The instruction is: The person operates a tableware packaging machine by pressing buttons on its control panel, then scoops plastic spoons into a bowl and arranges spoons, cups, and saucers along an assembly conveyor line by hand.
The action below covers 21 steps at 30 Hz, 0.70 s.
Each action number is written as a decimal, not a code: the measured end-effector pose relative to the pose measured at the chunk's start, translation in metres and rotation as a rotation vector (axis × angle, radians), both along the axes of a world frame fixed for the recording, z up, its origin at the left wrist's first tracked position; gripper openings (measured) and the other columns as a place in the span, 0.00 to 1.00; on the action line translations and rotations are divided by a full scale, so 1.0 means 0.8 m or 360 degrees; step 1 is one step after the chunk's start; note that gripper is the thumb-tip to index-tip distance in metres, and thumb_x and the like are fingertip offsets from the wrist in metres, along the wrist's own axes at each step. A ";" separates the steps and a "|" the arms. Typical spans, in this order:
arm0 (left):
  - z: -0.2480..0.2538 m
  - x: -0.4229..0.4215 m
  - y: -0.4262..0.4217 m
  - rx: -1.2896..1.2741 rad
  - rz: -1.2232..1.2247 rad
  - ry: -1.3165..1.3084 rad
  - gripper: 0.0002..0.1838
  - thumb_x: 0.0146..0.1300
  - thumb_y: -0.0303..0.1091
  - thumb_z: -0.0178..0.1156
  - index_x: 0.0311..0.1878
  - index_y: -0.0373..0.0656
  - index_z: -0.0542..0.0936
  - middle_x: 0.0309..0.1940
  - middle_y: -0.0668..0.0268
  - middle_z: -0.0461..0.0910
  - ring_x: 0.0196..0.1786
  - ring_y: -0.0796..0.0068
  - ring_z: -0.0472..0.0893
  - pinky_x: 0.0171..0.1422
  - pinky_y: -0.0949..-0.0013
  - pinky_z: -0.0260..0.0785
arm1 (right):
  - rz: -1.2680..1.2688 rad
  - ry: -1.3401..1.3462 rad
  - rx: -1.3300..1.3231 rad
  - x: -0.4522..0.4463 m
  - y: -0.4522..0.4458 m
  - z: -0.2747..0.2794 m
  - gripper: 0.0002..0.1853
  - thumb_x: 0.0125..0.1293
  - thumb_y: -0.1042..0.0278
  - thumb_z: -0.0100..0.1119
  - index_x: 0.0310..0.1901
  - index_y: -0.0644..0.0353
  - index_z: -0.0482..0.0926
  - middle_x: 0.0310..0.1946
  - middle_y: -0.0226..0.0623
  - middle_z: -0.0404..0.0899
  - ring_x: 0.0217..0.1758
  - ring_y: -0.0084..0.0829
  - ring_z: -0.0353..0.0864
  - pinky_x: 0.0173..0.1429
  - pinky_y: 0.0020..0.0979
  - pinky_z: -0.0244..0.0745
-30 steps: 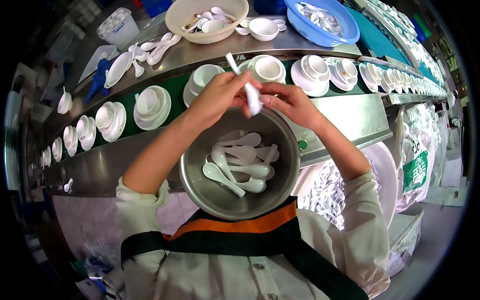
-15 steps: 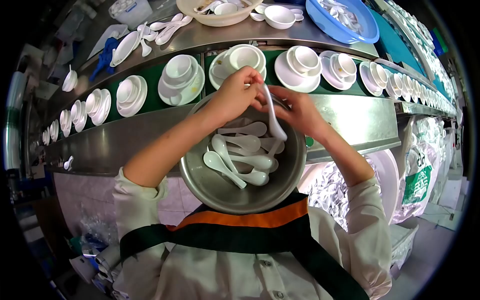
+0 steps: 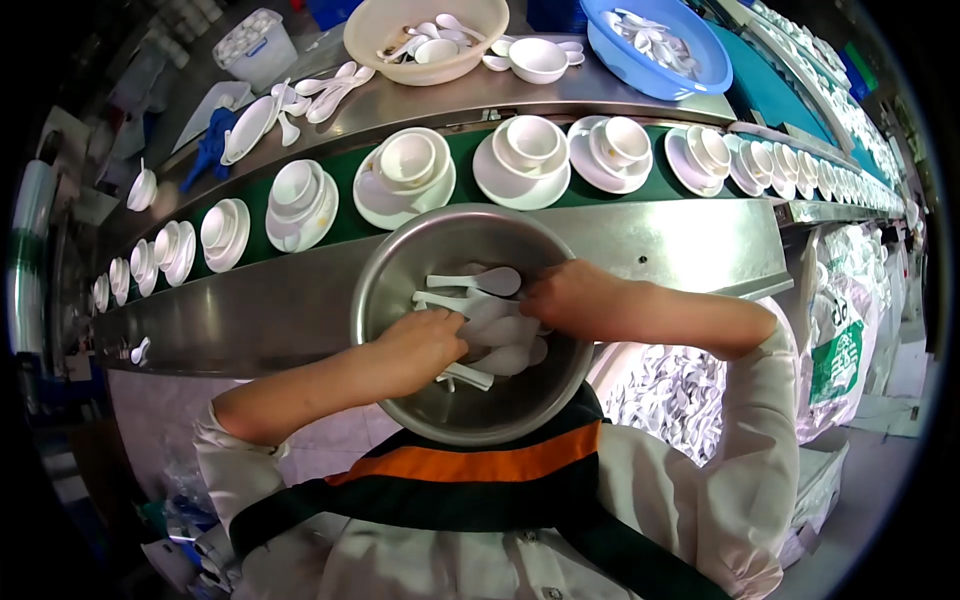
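A round steel bowl (image 3: 400, 235) sits against my body at the edge of the steel counter, holding several white soup spoons (image 3: 495, 281). Both hands reach inside it. My left hand (image 3: 425, 345) has its fingers curled round spoons at the left of the pile, with handles poking out under it. At the right side of the pile, my right hand (image 3: 562, 297) is closed at a spoon's end, its fingertips partly hidden. Some spoons between the hands look blurred.
Behind the bowl, a green conveyor belt (image 3: 465, 195) carries stacked white plates, bowls and cups (image 3: 526, 142). A cream basin (image 3: 425, 70) and a blue basin (image 3: 660, 85) with spoons stand beyond. A large tub (image 3: 655, 395) full of spoons is at lower right.
Both hands have come down from above the bowl's far rim into the spoons. The spoon held up there is now lowered among the others. The dish stacks have shifted along the belt.
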State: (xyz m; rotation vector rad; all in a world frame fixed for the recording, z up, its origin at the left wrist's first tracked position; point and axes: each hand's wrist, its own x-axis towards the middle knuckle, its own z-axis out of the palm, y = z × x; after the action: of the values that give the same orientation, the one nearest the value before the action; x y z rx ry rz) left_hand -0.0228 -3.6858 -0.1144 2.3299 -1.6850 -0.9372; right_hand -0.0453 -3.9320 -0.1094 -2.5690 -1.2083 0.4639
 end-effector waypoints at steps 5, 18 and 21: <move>0.022 0.019 -0.023 -0.0318 0.0217 0.0354 0.09 0.51 0.32 0.58 0.36 0.39 0.77 0.43 0.56 0.71 0.47 0.57 0.72 0.50 0.61 0.65 | -0.0737 -0.0094 0.0574 0.020 -0.092 0.046 0.07 0.53 0.69 0.60 0.33 0.60 0.79 0.30 0.39 0.79 0.33 0.37 0.80 0.36 0.32 0.74; -0.040 0.160 -0.112 -0.1188 0.1915 0.0923 0.10 0.57 0.29 0.56 0.40 0.35 0.74 0.24 0.65 0.77 0.22 0.77 0.76 0.23 0.75 0.70 | -0.0891 -0.1276 0.0119 0.106 -0.205 -0.144 0.07 0.57 0.61 0.56 0.31 0.54 0.73 0.24 0.33 0.77 0.28 0.32 0.78 0.30 0.33 0.71; -0.110 0.178 -0.104 -0.1136 0.2175 0.0796 0.08 0.54 0.28 0.56 0.35 0.33 0.75 0.25 0.63 0.77 0.25 0.73 0.78 0.26 0.72 0.73 | -0.0967 -0.1202 0.0376 0.085 -0.214 -0.119 0.06 0.58 0.62 0.55 0.33 0.54 0.75 0.23 0.33 0.77 0.27 0.32 0.78 0.29 0.33 0.71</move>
State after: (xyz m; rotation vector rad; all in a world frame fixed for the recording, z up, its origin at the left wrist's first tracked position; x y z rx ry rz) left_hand 0.1199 -3.7687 -0.2022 1.8134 0.0020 -0.3988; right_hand 0.0228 -4.1035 -0.2047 -2.7639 -0.5094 -0.7807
